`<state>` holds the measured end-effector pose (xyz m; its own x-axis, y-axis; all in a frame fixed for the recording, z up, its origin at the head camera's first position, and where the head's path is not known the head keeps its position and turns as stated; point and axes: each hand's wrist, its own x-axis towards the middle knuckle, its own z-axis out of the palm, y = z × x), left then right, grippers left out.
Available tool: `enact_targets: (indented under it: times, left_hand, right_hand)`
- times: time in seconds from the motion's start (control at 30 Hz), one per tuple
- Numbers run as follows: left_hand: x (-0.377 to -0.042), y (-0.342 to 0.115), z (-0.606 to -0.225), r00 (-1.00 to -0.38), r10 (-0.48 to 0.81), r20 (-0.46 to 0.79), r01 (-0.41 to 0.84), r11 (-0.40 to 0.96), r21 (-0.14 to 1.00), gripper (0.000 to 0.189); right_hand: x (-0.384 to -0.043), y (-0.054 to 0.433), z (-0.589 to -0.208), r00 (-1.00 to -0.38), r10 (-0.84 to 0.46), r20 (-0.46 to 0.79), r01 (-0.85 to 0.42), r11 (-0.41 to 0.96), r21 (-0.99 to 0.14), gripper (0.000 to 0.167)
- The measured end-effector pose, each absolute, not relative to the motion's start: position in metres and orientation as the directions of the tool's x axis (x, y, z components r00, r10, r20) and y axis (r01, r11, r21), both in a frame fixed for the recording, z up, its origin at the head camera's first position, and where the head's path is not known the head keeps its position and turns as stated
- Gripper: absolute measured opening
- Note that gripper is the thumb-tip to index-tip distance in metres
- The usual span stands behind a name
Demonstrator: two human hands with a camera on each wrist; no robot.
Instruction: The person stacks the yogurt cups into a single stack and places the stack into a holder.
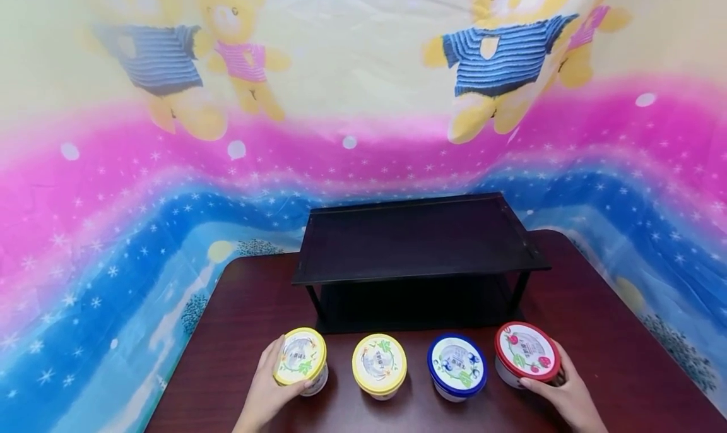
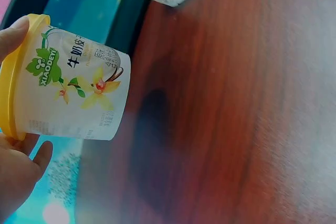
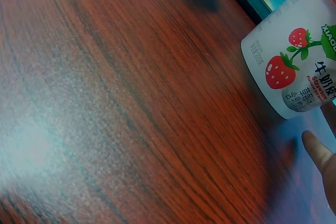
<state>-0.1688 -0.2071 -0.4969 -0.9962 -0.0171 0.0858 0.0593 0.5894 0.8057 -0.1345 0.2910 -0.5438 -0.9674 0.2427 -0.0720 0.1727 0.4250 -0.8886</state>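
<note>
My left hand (image 1: pixel 265 385) grips a white tub with a yellow lid (image 1: pixel 300 356) between thumb and fingers. In the left wrist view this tub (image 2: pixel 79 85) shows yellow flowers and a green leaf logo, and its shadow lies apart from its base. At the right, my right hand (image 1: pixel 570 392) holds a tub with a red lid (image 1: pixel 527 352). The right wrist view shows strawberries on that tub (image 3: pixel 291 56); part of it is cut off by the frame. Between the hands stand a second yellow-lidded tub (image 1: pixel 379 365) and a blue-lidded tub (image 1: pixel 457 365).
Behind the tubs is a black two-level rack (image 1: pixel 414 240) with a flat top and a lower shelf (image 1: pixel 414 300). It stands on a dark red-brown table (image 1: pixel 238 332). A printed cloth with bears (image 1: pixel 341 92) hangs behind and around the table.
</note>
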Motion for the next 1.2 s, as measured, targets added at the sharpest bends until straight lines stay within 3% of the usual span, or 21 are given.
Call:
enact_targets:
  times: [0.37, 0.7, 1.2]
  left_hand:
    - [-0.17, -0.191, -0.466, -0.972, 0.043, 0.229, 0.212, 0.573, 0.792, 0.102]
    - [-0.173, -0.172, -0.444, -0.952, 0.134, 0.276, 0.307, 0.464, 0.831, 0.099]
    - [-0.17, -0.119, -0.4, -0.92, 0.26, 0.292, 0.37, 0.339, 0.865, 0.094]
  right_hand:
    - [-0.134, 0.292, -0.547, -0.972, 0.233, -0.039, 0.125, 0.365, -0.922, 0.09]
    - [-0.133, 0.29, -0.548, -0.969, 0.245, 0.017, 0.081, 0.385, -0.919, 0.089]
    - [-0.135, 0.291, -0.544, -0.969, 0.244, -0.042, 0.152, 0.45, -0.88, 0.092]
